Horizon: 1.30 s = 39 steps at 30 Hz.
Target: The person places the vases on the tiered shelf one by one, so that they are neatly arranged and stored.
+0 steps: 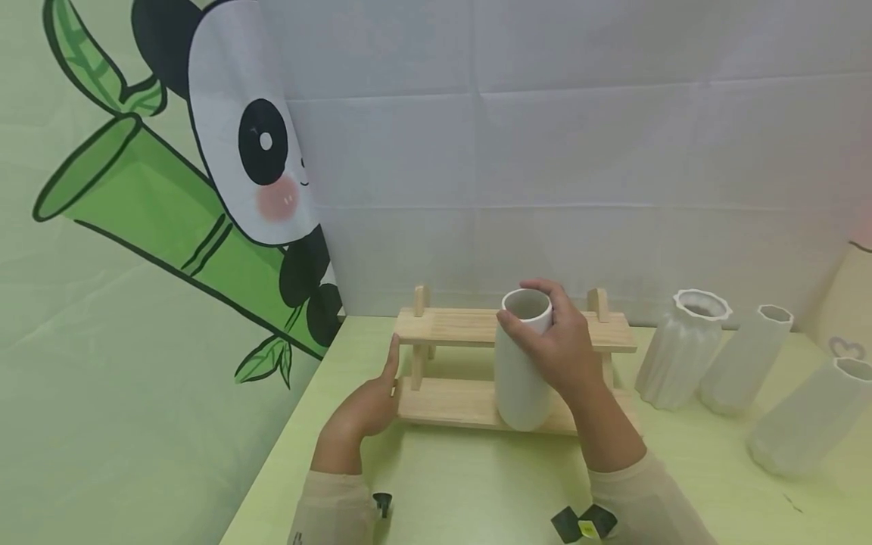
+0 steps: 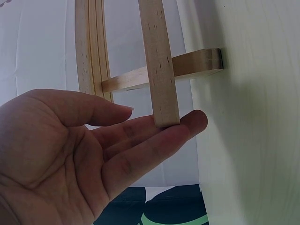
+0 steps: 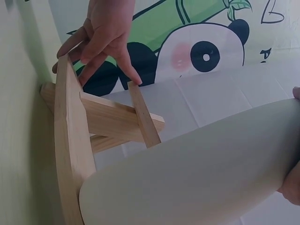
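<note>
My right hand [image 1: 568, 348] grips a smooth white cylindrical vase [image 1: 521, 386] near its rim, thumb on the near side and fingers around the far side. The vase is nearly upright at a two-tier wooden shelf [image 1: 450, 397], its base by the lower board's front edge; I cannot tell if its full weight rests there. At the shelf's left end is my left hand [image 1: 364, 405], with extended fingers touching the ends of the boards. In the left wrist view, the fingers lie against the end of the lower board [image 2: 161, 70], with the thumb apart from it.
To the right of the shelf stand a ribbed white vase [image 1: 677, 352] with a wavy rim, a slimmer white vase [image 1: 745, 363] and another white vase [image 1: 811, 420]. Behind the table [image 1: 477, 484] hangs a pale cloth [image 1: 579, 166], with a panda print [image 1: 232, 189] on the left.
</note>
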Available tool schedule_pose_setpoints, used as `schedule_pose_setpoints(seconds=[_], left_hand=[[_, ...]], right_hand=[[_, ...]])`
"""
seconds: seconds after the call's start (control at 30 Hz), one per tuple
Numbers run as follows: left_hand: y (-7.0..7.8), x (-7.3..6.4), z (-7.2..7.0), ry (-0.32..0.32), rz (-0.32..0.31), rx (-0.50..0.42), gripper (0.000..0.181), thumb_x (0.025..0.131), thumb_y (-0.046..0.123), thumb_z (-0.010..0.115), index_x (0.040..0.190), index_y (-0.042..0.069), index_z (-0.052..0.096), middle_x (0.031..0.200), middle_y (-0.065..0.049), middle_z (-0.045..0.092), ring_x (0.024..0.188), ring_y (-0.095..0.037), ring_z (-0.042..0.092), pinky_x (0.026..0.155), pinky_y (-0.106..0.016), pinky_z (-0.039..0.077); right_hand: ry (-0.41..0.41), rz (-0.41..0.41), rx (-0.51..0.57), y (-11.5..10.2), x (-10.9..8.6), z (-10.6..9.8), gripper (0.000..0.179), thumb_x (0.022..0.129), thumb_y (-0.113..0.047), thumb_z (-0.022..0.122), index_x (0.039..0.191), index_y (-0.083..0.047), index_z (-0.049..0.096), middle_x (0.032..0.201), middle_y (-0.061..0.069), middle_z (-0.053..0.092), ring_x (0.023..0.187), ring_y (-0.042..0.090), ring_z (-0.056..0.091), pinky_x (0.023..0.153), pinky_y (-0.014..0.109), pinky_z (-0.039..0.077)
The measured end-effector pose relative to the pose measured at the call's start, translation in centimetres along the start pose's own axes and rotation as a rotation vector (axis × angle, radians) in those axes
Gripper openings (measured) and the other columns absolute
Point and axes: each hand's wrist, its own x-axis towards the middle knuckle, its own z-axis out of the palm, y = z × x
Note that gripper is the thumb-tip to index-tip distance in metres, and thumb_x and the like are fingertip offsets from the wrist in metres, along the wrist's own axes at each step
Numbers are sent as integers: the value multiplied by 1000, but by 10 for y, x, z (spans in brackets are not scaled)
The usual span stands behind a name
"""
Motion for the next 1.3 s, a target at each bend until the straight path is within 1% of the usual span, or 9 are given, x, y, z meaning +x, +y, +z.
schedule_pose_setpoints(seconds=[0.1,0.3,0.4,0.47,0.63,0.8,1.07,1.23,1.3], left_hand=[[1,-1,0,-1,-1,2,90,101,7,43,151,34,-28,144,-22,49,90,-21,63,78,-42,48],[2,0,0,1,-15,5,89,101,7,42,151,35,-27,145,-20,49,105,-26,65,86,-46,49],[2,0,0,-2,-22,3,90,101,6,42,150,37,-28,146,-19,48,109,-27,64,89,-47,48],[2,0,0,-5,-27,4,91,100,5,42,150,37,-28,147,-19,48,110,-27,64,90,-47,48],[2,0,0,-10,-25,5,92,100,6,42,150,37,-28,147,-20,47,103,-24,65,87,-46,49],[2,0,0,-11,-25,-1,91,101,7,42,150,37,-28,146,-20,48,111,-28,64,93,-48,48],[3,1,2,-1,-24,6,89,102,9,42,150,36,-28,147,-20,48,103,-23,65,86,-45,49],[4,1,3,2,-31,17,91,102,8,43,150,38,-28,142,-21,53,87,-20,62,78,-42,48],[4,1,4,3,-31,20,92,101,7,44,150,38,-28,140,-21,54,83,-20,60,77,-42,48]], right_hand=[[-7,-4,18,0,0,2,54,87,-41,72,131,-16,53,106,11,65,89,28,65,69,42,54],[-8,-13,23,-2,2,6,54,86,-40,73,131,-16,53,106,11,65,90,27,64,69,41,54],[-6,-5,16,-4,2,8,55,85,-40,74,130,-17,54,106,10,65,89,28,64,68,41,55],[-9,-3,12,-5,3,10,56,85,-41,74,131,-17,54,106,10,65,89,28,65,67,41,55],[-19,-10,17,-6,5,14,57,84,-42,74,132,-18,53,105,10,65,89,28,65,66,41,55],[-30,-17,21,-5,7,17,58,84,-43,74,132,-18,53,105,10,65,88,28,65,66,41,56],[-46,-18,30,-6,8,22,59,85,-44,73,132,-17,52,105,10,65,89,28,66,66,41,56],[-55,-32,37,-3,10,26,59,85,-45,73,132,-16,52,106,9,65,89,27,65,67,41,55],[-54,-41,37,-3,11,28,58,85,-45,73,131,-16,53,105,9,65,89,27,65,68,42,55]])
